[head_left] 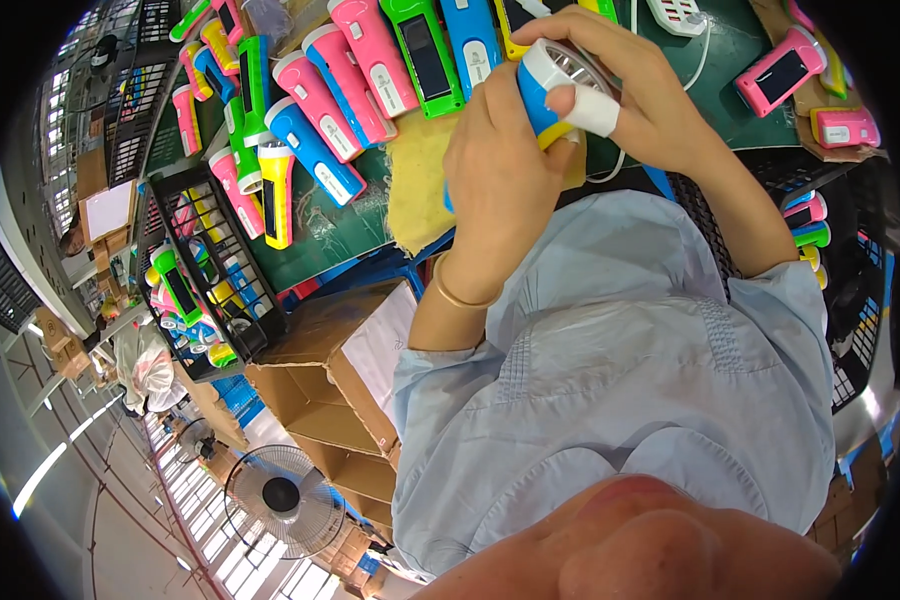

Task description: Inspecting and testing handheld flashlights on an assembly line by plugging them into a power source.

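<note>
A blue and yellow flashlight [540, 88] with a white rim and a shiny round reflector is held up in front of me. My left hand [505, 165] wraps its fingers around the body, hiding much of it. My right hand [645, 95] grips the lamp end, fingers over the top and thumb at the lens side. A white wrapping [594, 111] covers part of that thumb. Beyond the hands lie several flashlights in a row, among them a green one [425, 55] with a dark panel and a pink one [375, 60].
A yellow cloth [415, 185] lies on the green tabletop [355, 228]. At the left, a black crate [260, 285] holds several flashlights, with a cardboard box [315, 385] beside it. A white power strip [678, 14] with a cable and a pink flashlight [778, 75] are at the right.
</note>
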`<state>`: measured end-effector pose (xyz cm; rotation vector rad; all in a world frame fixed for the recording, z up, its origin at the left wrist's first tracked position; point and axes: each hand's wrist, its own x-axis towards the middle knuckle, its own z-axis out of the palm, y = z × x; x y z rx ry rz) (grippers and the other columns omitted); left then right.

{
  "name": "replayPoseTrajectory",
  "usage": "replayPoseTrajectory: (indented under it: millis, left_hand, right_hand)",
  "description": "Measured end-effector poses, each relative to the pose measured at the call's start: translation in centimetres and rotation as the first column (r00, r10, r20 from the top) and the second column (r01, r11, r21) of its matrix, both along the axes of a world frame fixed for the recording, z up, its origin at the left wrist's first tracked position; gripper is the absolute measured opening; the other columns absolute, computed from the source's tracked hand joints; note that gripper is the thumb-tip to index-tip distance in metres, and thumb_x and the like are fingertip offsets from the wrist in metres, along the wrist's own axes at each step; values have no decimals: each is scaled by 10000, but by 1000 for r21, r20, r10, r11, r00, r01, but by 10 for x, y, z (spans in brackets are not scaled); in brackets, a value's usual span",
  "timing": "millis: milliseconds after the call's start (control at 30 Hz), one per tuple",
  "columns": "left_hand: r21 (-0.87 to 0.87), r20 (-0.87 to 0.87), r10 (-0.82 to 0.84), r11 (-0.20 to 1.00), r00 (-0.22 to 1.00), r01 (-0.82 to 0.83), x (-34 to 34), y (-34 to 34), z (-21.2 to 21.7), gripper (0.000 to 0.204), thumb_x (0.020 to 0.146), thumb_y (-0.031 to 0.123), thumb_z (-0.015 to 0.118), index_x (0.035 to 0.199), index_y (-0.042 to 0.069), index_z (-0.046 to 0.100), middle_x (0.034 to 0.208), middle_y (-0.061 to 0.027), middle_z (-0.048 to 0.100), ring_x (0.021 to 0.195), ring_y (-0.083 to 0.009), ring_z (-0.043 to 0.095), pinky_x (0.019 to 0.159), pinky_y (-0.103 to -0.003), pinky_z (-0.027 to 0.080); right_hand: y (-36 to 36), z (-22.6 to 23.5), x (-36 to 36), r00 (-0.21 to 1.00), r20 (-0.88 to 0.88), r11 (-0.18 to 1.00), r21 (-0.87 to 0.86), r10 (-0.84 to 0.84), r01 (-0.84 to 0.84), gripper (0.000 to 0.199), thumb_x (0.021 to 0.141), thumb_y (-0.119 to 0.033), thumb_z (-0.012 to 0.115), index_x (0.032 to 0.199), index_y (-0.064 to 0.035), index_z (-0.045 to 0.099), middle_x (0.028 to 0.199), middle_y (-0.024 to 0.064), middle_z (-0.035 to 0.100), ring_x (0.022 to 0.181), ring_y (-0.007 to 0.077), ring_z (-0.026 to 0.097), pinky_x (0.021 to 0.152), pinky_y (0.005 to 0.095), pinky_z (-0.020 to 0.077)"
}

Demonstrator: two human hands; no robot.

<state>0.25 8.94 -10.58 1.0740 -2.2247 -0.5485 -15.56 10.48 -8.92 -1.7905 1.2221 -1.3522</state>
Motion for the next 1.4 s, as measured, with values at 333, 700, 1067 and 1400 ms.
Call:
replayPoseTrajectory:
  millis: [333, 700, 1067, 1400]
  left_hand:
    - [-33, 179, -7, 999, 984, 14, -1, -3, 5, 564, 608, 94, 732, 1070, -23, 431, 863, -179, 552, 756, -343, 571, 629, -400, 466]
    - [116, 47, -40, 993, 998, 35, -1, -7, -1, 462, 618, 140, 736, 977, -31, 501, 713, -175, 602, 649, -326, 607, 570, -343, 469]
    - [302, 0, -33, 953, 999, 31, -8, -9, -2, 482, 606, 105, 699, 989, -49, 449, 725, -219, 588, 674, -400, 583, 580, -433, 466]
    - [453, -252, -31, 880, 967, 146, -6, -15, -8, 531, 609, 51, 687, 1070, -38, 439, 844, -146, 597, 779, -254, 616, 673, -333, 487]
  right_hand:
    - [-11, -10, 10, 989, 77, 992, 16, -124, 123, 248, 831, -245, 589, 842, -9, 512, 665, 73, 497, 569, 141, 477, 528, 261, 388]
    - [-56, -32, 18, 987, 159, 477, -867, -4, 142, 254, 738, -227, 640, 736, -7, 515, 628, 114, 487, 463, 259, 483, 414, 308, 370]
    - [-24, -14, 3, 997, -51, 968, -244, -65, 50, 205, 750, -195, 613, 733, -26, 499, 642, 111, 479, 524, 263, 502, 471, 307, 397]
    - [-17, -12, -1, 992, -117, 988, -149, -53, 35, 285, 811, -273, 594, 896, -13, 516, 822, 152, 515, 727, 306, 544, 625, 348, 437]
